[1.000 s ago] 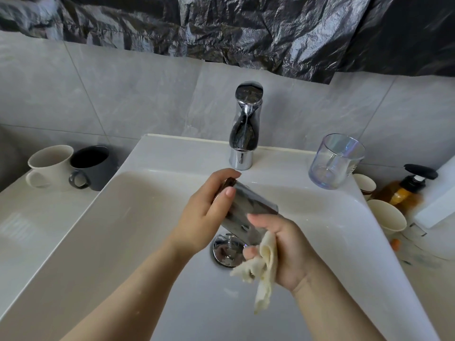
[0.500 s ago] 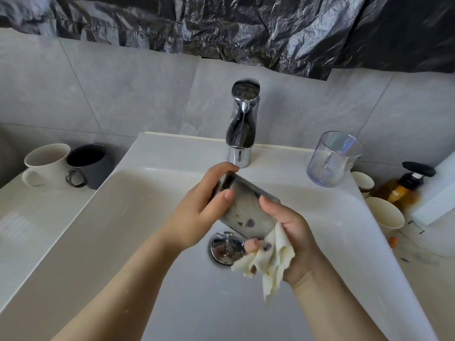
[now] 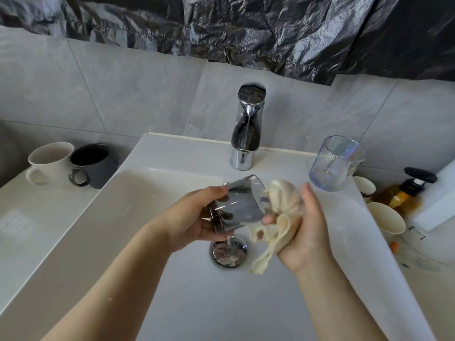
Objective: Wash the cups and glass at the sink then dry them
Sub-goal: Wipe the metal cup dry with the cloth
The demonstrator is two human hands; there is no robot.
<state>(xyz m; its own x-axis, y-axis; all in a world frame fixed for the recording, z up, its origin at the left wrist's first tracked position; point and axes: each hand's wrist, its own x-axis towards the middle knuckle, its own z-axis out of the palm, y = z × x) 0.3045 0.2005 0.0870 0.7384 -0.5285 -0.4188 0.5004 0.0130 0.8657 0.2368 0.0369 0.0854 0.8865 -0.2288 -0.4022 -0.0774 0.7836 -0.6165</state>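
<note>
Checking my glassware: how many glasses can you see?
2: a smoky grey glass gripped by the left hand over the sink; a clear glass standing on its right back corner. Others may be off-frame.

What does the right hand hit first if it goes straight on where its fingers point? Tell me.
Probably the back wall of the sink, just left of the clear glass on the rim: the fingers of the right hand point away from the person. Depth is unclear; it could clip that glass.

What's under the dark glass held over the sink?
The chrome drain plug, down in the basin. The glass, gripped by the left hand, hides the plug's far edge.
</note>
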